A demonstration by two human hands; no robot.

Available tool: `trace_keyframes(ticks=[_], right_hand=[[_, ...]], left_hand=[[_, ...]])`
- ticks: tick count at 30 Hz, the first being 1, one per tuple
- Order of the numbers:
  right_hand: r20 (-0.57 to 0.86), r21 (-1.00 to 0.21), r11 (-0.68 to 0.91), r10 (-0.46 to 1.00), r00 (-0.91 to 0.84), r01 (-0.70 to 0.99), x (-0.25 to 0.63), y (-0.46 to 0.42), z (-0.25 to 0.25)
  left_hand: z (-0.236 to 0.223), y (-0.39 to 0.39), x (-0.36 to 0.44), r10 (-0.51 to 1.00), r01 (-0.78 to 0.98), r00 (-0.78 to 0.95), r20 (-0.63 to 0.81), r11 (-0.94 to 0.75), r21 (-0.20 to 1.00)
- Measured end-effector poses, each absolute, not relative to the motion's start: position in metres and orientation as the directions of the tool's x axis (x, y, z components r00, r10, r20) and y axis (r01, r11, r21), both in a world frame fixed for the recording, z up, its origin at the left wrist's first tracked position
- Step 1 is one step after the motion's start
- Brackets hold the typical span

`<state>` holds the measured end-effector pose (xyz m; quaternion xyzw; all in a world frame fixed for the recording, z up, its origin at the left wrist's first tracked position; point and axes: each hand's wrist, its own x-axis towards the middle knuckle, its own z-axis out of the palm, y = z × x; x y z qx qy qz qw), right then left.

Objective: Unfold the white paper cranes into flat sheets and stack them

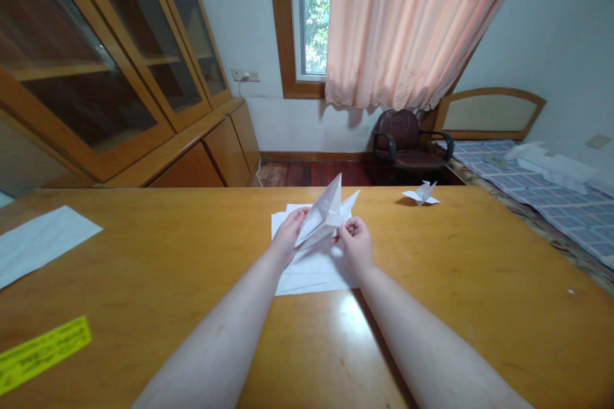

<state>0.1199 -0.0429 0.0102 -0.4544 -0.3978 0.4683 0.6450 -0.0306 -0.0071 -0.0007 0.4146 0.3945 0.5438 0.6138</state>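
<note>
The left hand point(286, 238) holds the white, pointy folded paper point(327, 212) at eight o'clock; the right hand point(359, 248) pinches at four. Soft pinches work best.

White folded paper point(322, 216), pointed flaps spread, creased, tilted tip-up above flat white sheets point(314, 271).

At twelve o'clock we see a window point(317, 13) with green leaves outside, daylight coming through, and a peach curtain point(407, 25) beside it. A glass-doored wooden cabinet point(144, 45) fills ten to eleven o'clock against a pale wall point(240, 6). Towards one o'clock we find a dark armchair point(405, 134) on reddish-brown floorboards point(316, 174), and at two to three o'clock a bed point(537, 185) with a checked cover. Before us, a glossy wooden table point(182, 255) reflects light near six o'clock.
</note>
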Motion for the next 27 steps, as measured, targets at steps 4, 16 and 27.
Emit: trace_keyframes(ticks=[4, 16, 27], right_hand=[[0.104, -0.968, 0.189, 0.901, 0.422, -0.165, 0.122, -0.044, 0.016], [0.312, -0.95, 0.302, 0.937, 0.159, 0.082, 0.12, -0.049, 0.001], [0.249, -0.968, 0.251, 0.965, 0.082, -0.006, 0.119, -0.052, 0.004]], left_hand=[[0.006, -0.014, -0.039, 0.94, 0.063, -0.065, 0.336, -0.332, 0.941], [0.023, -0.037, -0.03, 0.642, 0.693, 0.268, 0.718, -0.646, 0.319], [0.024, -0.037, -0.027, 0.675, 0.669, 0.405, 0.617, -0.678, 0.303]])
